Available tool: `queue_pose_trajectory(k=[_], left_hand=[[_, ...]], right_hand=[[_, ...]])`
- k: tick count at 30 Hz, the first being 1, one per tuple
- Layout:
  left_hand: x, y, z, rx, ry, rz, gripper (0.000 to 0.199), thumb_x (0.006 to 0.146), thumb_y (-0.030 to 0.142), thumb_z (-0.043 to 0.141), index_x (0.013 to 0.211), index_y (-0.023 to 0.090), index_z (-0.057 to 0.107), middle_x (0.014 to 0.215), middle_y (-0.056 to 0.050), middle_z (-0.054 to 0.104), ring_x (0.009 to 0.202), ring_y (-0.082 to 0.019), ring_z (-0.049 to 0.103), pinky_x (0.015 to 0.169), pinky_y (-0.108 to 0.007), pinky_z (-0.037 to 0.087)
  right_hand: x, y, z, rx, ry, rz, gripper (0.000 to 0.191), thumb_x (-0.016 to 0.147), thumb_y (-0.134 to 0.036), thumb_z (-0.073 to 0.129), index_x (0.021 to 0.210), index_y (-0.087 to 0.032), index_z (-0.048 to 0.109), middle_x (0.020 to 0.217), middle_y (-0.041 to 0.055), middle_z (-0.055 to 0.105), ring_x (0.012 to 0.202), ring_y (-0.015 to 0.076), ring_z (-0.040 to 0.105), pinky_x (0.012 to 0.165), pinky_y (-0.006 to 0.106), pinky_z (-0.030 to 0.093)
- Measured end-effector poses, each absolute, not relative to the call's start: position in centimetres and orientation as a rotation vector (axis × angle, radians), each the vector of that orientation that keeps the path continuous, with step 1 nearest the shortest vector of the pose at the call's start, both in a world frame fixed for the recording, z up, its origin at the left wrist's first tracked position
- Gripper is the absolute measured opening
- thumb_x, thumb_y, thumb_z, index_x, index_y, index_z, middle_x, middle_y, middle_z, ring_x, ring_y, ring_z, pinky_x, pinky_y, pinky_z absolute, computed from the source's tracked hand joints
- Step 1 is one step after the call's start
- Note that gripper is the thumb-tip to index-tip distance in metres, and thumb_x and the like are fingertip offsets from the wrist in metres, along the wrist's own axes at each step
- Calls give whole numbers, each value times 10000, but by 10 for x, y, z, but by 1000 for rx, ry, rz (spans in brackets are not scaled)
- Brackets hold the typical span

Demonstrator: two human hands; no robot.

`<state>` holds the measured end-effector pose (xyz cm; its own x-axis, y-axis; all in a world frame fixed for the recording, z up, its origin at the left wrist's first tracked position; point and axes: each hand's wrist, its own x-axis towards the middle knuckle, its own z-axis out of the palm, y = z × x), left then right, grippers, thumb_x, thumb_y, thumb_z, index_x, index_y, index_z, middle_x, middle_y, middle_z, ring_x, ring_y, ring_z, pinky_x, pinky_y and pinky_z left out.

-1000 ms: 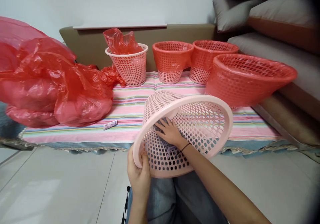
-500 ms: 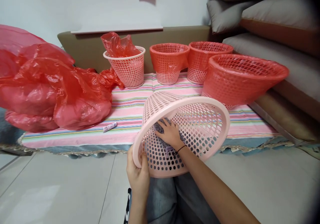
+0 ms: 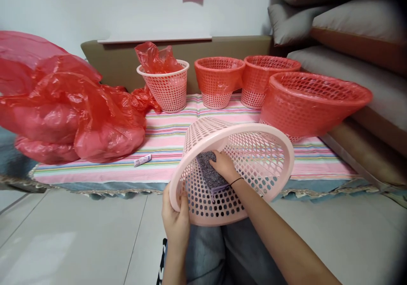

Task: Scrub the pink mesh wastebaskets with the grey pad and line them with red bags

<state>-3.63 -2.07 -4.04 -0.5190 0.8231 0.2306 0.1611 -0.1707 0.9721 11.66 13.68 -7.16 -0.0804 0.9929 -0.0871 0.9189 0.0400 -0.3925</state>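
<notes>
1. The step in hand looks like wiping the inside of the pale pink basket (image 3: 248, 127), judging by the grey cloth (image 3: 210, 172) laid against its inner wall
2. The basket is tilted, its mouth towards the person, above the lap (image 3: 206, 251) and in front of the striped cover (image 3: 165, 147); whether it rests on the legs is hidden
3. The left hand (image 3: 176, 219) clasps the rim at its lower left, thumb inside the mouth and the fingers wrapped outside, mostly out of sight
4. The right hand (image 3: 224, 166) is inside the basket, fingers bent and drawn close together at the cloth's upper right edge, thumb on the cloth; I cannot tell if they pinch a fold
5. Shifting or lifting the cloth would, I judge, call for a sure hold between right thumb and fingers, with the left hand keeping the rim steady
6. Half a second ago the right hand was spread flat over the cloth; now its fingers have gathered and more of the cloth shows, while the left hand's hold and the basket's tilt look much the same
</notes>
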Motion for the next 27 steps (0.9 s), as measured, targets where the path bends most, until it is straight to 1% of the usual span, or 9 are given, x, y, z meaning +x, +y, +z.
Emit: queue_pose_trajectory(k=[4,6,10,14,16,18,20,22,27], left_hand=[[-35,-22,-38,1122,1613,1749,454,866,386,692,1293,254,610,1224,-65,683,1193,-245,616,1056,-376,462],[-34,-22,-37,1112,1608,1752,447,861,394,696,1275,247,617,1215,-67,685,1195,-253,615,1060,-390,458],[-33,-22,-35,1103,1627,1742,434,855,391,700,1254,237,623,1220,-72,681,1192,-260,614,1058,-405,456],[-31,-22,-35,1080,1616,1754,467,843,397,711,1269,230,616,1239,-85,672,1209,-270,607,1069,-413,450],[-31,-22,-35,1059,1584,1776,512,835,415,716,1298,230,600,1246,-92,671,1216,-274,606,1073,-416,448],[-30,-21,-35,1039,1571,1789,539,825,433,723,1309,231,596,1239,-95,676,1212,-278,612,1072,-418,450],[-31,-21,-36,1036,1577,1788,538,818,438,730,1299,231,605,1231,-95,681,1210,-280,614,1077,-421,445],[-31,-21,-36,1044,1588,1786,528,819,428,733,1293,230,612,1233,-93,680,1213,-281,611,1085,-422,437],[-30,-23,-37,1090,1603,1756,509,844,378,718,1321,248,597,1256,-78,666,1229,-269,594,1090,-409,429]], right_hand=[[119,138,-67,-1931,-2157,546,525,912,-308,573,1409,-189,454,1127,98,692,1013,239,643,853,329,462],[117,135,-64,-1908,-2177,535,524,905,-269,570,1412,-215,450,1104,92,700,1020,245,642,847,308,448],[110,127,-60,-1881,-2195,500,433,917,-182,498,1343,-255,515,1173,82,642,1026,223,626,835,284,435],[103,122,-61,-1895,-2201,496,356,953,-188,398,1183,-286,651,1232,73,574,996,205,614,816,287,440],[100,120,-60,-1921,-2193,497,350,974,-257,378,1126,-267,693,1229,88,570,1033,223,600,865,314,438],[96,118,-60,-1953,-2182,498,396,980,-417,388,1096,-229,716,1232,125,570,1097,274,573,924,374,427],[91,115,-59,-1972,-2184,494,532,918,-609,442,1078,-188,725,1255,170,559,1158,344,533,964,453,409],[88,111,-59,-1974,-2199,487,590,853,-669,516,1083,-166,720,1283,193,543,1195,382,499,983,498,390],[90,110,-58,-1989,-2225,489,354,863,-398,567,1116,-184,692,1301,163,539,1209,335,499,1001,464,385]])
